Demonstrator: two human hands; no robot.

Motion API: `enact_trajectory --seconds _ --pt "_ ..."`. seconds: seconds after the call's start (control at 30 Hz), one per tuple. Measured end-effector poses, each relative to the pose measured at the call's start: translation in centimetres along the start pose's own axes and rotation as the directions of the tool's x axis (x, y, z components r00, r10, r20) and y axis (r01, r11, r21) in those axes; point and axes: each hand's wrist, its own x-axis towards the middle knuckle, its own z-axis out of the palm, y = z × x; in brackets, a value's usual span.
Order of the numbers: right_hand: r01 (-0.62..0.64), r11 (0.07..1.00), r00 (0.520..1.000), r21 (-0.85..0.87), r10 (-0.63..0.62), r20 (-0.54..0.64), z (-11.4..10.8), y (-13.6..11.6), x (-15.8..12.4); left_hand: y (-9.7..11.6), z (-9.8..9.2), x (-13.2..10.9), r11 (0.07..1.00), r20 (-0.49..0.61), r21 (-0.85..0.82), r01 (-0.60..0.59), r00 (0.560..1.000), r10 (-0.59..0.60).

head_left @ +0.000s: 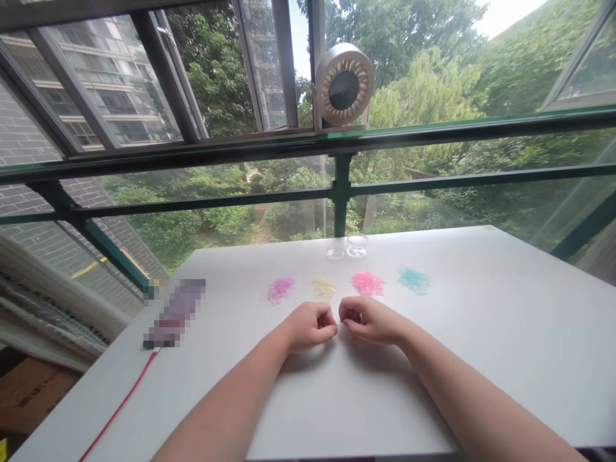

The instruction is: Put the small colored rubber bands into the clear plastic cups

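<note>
My left hand (314,326) is closed in a pinch just above the white table, thumb against curled fingers. Facing it across a narrow gap, my right hand (369,319) is pinched the same way. Whatever is between the fingertips, if anything, is too small to make out. Beyond the hands lie loose piles of thin strands that look like small rubber bands: a purple pile (280,290), a pale yellow pile (324,287), a pink pile (367,283) and a teal pile (414,280). The yellow and pink piles are nearest to my hands.
A clear round container (357,246) and a shallow clear dish or lid (335,254) stand near the white table's (505,333) far edge. At left lies a blurred-out dark object (178,312) with a red cable (120,405). A round fan (345,85) sits by the window railing.
</note>
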Motion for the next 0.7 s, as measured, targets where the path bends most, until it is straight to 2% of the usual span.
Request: enact_trajectory --seconds 0.2,0.3,0.47,0.53,0.7 --pt "0.039 0.999 0.997 0.001 -0.039 -0.071 0.1 -0.4 0.1 0.0 -0.2 0.1 0.997 0.006 -0.073 -0.004 1.0 0.005" --pt "0.058 0.998 0.983 0.004 -0.056 -0.175 -0.5 -0.2 0.0 -0.1 -0.4 0.1 0.995 -0.002 -0.101 -0.023 1.0 0.023" --pt "0.05 0.999 0.933 -0.013 -0.051 -0.357 -1.7 0.5 -0.3 -0.5 -0.4 0.2 0.991 -0.07 -0.118 -0.069 0.996 0.061" --pt "0.05 0.999 0.936 0.002 -0.046 -0.348 -1.4 0.4 -0.2 -0.6 -0.3 0.2 0.991 -0.097 -0.101 -0.083 0.993 0.073" --pt "0.071 0.996 0.98 0.053 -0.06 -0.19 0.8 -0.4 0.4 -0.8 -0.1 0.3 0.992 -0.14 -0.025 -0.12 0.983 0.116"
